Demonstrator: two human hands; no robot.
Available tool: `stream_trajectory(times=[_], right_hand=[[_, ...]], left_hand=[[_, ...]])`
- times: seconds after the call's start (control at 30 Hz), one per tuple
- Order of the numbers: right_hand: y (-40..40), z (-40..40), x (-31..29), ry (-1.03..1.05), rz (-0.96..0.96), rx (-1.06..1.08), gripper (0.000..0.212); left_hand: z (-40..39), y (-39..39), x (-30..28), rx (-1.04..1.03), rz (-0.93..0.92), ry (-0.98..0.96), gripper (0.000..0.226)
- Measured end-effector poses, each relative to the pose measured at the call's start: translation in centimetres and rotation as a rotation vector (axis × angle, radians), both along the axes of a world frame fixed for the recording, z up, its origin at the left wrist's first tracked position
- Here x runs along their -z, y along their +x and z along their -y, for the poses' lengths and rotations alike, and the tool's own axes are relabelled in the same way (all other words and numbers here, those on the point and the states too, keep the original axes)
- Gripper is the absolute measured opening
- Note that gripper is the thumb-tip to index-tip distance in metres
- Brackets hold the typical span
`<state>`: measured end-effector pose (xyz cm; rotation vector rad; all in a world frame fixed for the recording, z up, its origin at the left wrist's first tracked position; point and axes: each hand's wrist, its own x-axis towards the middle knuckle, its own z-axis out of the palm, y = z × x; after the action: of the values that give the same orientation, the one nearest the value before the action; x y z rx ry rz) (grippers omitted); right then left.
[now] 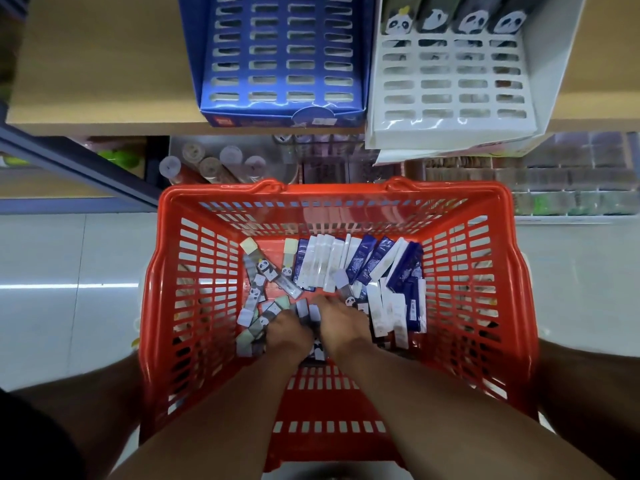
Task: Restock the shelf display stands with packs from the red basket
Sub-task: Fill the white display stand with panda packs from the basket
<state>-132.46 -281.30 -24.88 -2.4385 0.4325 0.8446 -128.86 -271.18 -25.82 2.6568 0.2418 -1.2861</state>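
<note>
Currently, hands: both down in red basket (332, 403), side by side.
L hand (289, 332): fingers buried among panda packs (258, 303); grip can't tell.
R hand (341, 323): same, can't tell.
Blue/white packs (377, 268): basket's far right.
Blue stand (284, 57), white stand (453, 77): on shelf (104, 64) above.

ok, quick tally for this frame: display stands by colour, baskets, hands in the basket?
blue display stand: 1
white display stand: 1
red basket: 1
hands in the basket: 2 (left hand, right hand)
Total: 5
</note>
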Motion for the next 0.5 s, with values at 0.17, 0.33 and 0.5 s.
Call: stream_trajectory(times=[0.17,0.33,0.5], right_hand=[[0.6,-0.1,1.0,-0.065,0.046,-0.019,0.035],[0.5,-0.2,-0.1,0.001,0.009,0.129,0.035],[0.7,0.7,-2.7,0.140,-0.072,0.208,0.016]], left_hand=[[-0.9,-0.2,-0.3,-0.088,0.053,-0.069,0.031],[-2.2,0.4,-2.2,-0.199,0.171,-0.186,0.007],[-3.7,1.3,-4.5,-0.203,0.220,-0.316,0.014]])
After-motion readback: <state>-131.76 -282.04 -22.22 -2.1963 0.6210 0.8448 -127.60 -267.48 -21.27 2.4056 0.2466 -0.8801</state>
